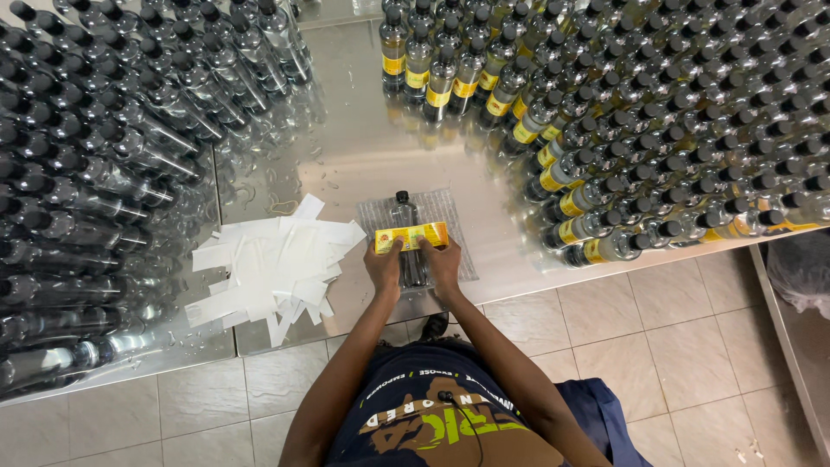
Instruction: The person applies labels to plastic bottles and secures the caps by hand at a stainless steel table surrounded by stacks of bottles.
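A clear bottle with a black cap [404, 210] lies on a ribbed plastic mat [456, 227] on the steel table. A yellow and red label [412, 236] stretches across the bottle's body. My left hand [384, 266] presses the label's left end. My right hand [443, 262] holds its right end. Both hands rest on the bottle, side by side, and cover its lower half.
A heap of white backing strips [270, 264] lies left of the mat. Many unlabelled black-capped bottles [104, 156] fill the left side. Labelled yellow bottles [640, 130] crowd the right and back. The steel table's edge [519, 290] meets a tiled floor [692, 346].
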